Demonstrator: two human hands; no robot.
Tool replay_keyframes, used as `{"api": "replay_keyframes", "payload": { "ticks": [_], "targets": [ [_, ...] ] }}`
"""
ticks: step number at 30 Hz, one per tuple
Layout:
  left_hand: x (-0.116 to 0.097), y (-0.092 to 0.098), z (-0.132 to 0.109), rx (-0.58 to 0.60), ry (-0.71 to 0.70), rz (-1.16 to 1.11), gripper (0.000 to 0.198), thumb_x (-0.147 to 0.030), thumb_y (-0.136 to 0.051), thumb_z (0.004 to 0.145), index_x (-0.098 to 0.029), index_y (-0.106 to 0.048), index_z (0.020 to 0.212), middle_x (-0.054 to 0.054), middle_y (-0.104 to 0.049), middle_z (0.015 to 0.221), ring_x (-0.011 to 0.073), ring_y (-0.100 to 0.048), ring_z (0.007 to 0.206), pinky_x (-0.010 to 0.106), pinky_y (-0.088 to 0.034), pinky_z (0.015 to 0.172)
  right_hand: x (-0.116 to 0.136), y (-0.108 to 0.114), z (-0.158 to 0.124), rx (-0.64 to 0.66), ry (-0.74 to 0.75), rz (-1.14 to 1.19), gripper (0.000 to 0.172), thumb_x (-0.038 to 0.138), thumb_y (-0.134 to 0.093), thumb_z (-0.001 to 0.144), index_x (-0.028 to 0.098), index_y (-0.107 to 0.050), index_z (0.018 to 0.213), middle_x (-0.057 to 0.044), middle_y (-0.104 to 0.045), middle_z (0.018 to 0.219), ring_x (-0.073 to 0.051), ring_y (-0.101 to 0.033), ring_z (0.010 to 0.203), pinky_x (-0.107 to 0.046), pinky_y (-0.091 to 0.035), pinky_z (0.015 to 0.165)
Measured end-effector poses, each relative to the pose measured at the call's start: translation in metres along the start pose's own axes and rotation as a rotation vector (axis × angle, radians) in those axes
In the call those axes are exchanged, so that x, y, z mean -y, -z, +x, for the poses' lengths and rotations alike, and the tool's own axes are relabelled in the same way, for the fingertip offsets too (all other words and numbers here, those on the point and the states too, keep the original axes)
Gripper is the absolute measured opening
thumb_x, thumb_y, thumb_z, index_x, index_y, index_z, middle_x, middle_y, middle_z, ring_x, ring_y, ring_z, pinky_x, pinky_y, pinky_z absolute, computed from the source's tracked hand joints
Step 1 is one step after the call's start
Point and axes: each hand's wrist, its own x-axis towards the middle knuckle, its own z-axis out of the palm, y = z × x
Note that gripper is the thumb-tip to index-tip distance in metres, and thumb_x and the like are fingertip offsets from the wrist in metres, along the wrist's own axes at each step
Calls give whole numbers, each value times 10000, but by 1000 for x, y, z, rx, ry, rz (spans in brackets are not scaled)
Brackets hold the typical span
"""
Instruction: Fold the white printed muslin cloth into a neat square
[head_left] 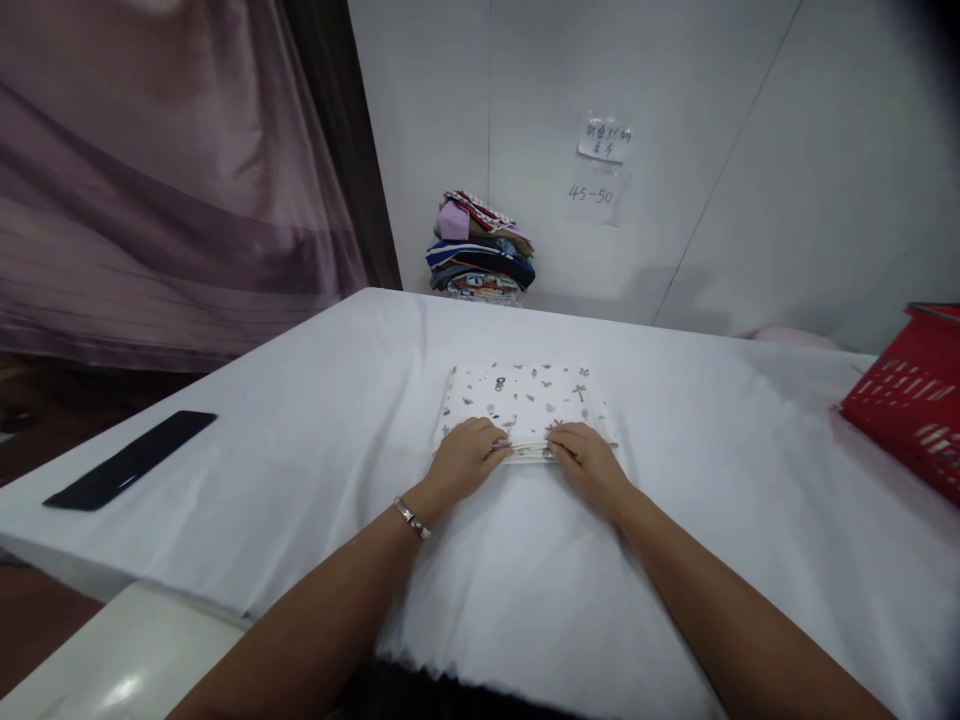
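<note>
A folded white cloth with small printed figures [525,398] lies flat in the middle of the white-covered table [315,420]. My left hand [463,458] rests on its near left edge, fingers curled and pinching the folded layers. My right hand [589,460] grips the near right edge the same way, fingers bent over the hem. The two hands sit close together, a thin strip of the cloth's edge showing between them. A metal bracelet [412,518] circles my left wrist.
A stack of folded clothes in mixed colours [481,258] stands at the table's far edge against the white wall. A red plastic basket [911,395] sits at the right edge. A dark flat phone-like slab [131,458] lies near the left edge. Mauve curtain hangs at left.
</note>
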Motion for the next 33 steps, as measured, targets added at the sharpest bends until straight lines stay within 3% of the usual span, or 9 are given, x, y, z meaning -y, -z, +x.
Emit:
{"api": "replay_keyframes", "payload": {
  "ticks": [8, 16, 25, 30, 33],
  "targets": [
    [1, 0, 2, 28, 8, -14, 267, -317, -380, 900, -219, -613, 812, 22, -599, 815, 159, -519, 803, 301, -404, 698, 1, -2, 0, -30, 6, -29, 219, 257, -440, 887, 246, -648, 951, -49, -650, 988, -199, -568, 958, -368, -453, 842],
    [-4, -3, 3, -65, 20, -4, 258, -268, -363, 911, -192, -542, 742, 15, -555, 763, 147, -486, 757, 299, -389, 702, 3, -10, 1, -71, -12, -44, 198, 289, -483, 862, 232, -640, 967, -63, -633, 1025, -214, -553, 971, -392, -436, 857],
    [-6, -1, 4, -89, -4, -1, 262, -265, -346, 914, -190, -535, 749, 18, -548, 769, 150, -480, 762, 303, -387, 706, 2, -13, 2, -78, 14, -55, 177, 270, -487, 856, 224, -634, 943, -67, -633, 1014, -220, -549, 963, -399, -430, 848],
    [-3, -3, 2, -72, -56, 43, 271, -289, -337, 924, -186, -544, 782, 25, -560, 796, 156, -483, 788, 303, -384, 726, 2, -10, 1, -139, 95, -81, 209, 212, -418, 895, 205, -616, 963, -79, -636, 988, -207, -550, 953, -378, -428, 841],
    [-1, -5, 1, -44, -76, 95, 275, -294, -343, 923, -183, -558, 793, 32, -563, 806, 160, -480, 790, 309, -382, 724, 1, -9, 0, -82, 161, -148, 223, 185, -406, 897, 199, -618, 965, -87, -638, 981, -213, -551, 944, -383, -428, 827]
  ]
}}
